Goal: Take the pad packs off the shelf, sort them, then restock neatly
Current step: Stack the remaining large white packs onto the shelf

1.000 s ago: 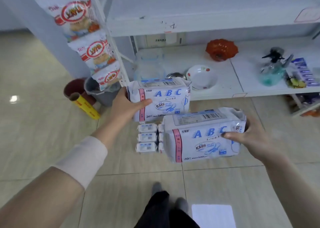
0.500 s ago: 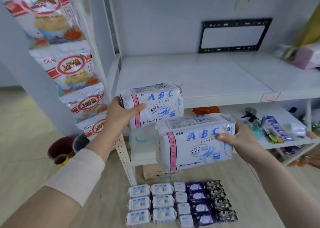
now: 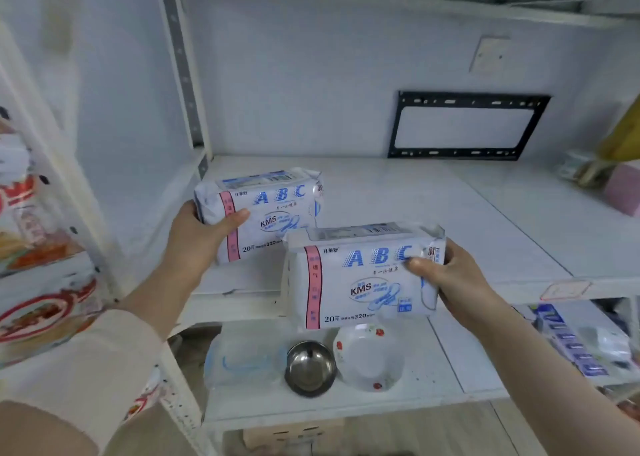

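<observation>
both packs raised from lower-shelf height to the white shelf (image 3: 398, 196) | left hand (image 3: 194, 237) grips far pack (image 3: 263, 213) over board | right hand (image 3: 450, 275) grips near pack (image 3: 360, 275) at front edge | likely light, soft, slick film; hold ends

1. Far pad pack (image 3: 266, 213): white wrapper, blue "ABC" lettering, pink stripe down its left end.
2. Near pad pack (image 3: 360, 275): same white, blue and pink scheme.
3. Shelf (image 3: 485, 220): plain white.
4. Wall frame (image 3: 467, 101): black.
5. Bowl (image 3: 310, 369): shiny silver.
6. Dish (image 3: 367, 362): white, small red flowers.
7. Snack bags (image 3: 41, 313): red and white.
8. Sleeve (image 3: 86, 369): cream.
</observation>
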A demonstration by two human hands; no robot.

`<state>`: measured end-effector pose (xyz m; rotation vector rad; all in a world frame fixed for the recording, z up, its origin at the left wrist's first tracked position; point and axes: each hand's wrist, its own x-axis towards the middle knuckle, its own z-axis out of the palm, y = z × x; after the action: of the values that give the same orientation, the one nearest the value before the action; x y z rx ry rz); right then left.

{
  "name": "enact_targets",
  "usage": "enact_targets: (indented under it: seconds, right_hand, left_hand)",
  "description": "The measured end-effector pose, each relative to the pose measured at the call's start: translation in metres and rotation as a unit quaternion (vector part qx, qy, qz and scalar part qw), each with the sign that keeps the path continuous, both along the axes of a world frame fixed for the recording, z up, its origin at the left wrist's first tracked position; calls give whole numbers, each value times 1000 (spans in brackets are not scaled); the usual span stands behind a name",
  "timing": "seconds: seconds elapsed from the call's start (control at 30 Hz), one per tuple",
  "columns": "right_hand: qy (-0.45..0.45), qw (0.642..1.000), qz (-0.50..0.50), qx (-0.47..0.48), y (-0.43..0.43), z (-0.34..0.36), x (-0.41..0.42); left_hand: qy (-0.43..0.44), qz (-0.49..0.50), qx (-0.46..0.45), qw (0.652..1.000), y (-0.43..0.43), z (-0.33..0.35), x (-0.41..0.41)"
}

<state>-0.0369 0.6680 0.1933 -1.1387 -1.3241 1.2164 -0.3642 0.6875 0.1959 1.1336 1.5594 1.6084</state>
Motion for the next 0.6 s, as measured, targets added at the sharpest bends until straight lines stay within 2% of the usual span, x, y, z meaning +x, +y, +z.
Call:
enact_targets:
  seconds: [0.1,0.4,0.6]
  right_hand:
    - [8,1000,-10,2,55,-3,11]
    - [54,998,-5,29,178,-6,14]
    - [19,998,23,61,230,-17,4]
  left_hand:
    - [-11,21,21,999,37,-12,-2]
    - [-5,-3,33,999,121,-29,-34]
    - [0,-61,21,998,158,-37,-60]
